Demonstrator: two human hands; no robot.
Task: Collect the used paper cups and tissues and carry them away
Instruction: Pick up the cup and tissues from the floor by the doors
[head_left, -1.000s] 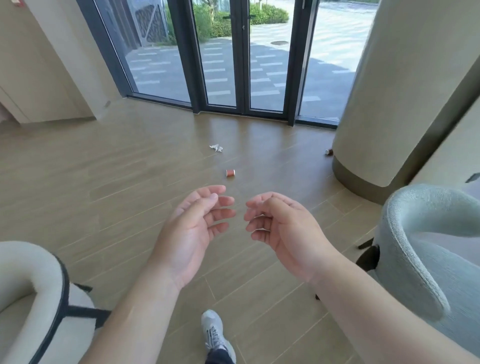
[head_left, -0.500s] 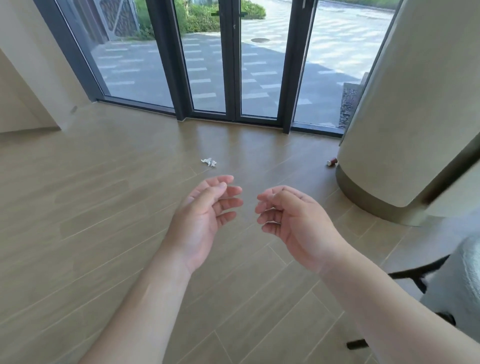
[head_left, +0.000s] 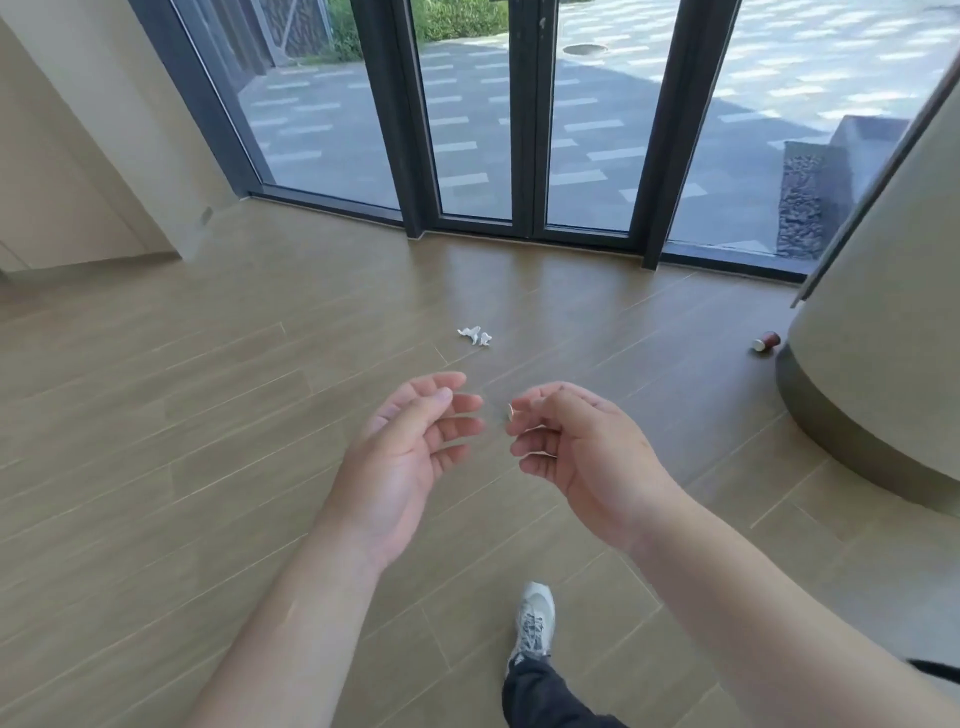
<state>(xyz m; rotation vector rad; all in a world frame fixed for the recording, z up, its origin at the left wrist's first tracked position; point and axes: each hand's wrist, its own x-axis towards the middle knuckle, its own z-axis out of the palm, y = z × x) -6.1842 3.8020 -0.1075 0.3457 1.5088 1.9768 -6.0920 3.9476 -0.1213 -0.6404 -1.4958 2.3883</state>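
Tissue (head_left: 475, 335) nearer now, wooden floor (head_left: 208, 415), glass doors (head_left: 524, 130), round column (head_left: 883, 312)

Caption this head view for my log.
Empty left hand and right hand approach crumpled white tissue on wood-plank floor.

Head-worn view, angled down over floor (head_left: 208, 441), facing glass doors (head_left: 524, 130)

Around you: a wood-look plank floor (head_left: 208, 415), brown, laid on the diagonal. Ahead, dark-framed glass doors (head_left: 524, 130) running floor to top, giving onto a sunlit paved terrace (head_left: 649, 104) with greenery beyond. At your left, a beige wall (head_left: 78, 156). At your right, a broad round column (head_left: 883, 312), beige, with what looks like a darker base band.
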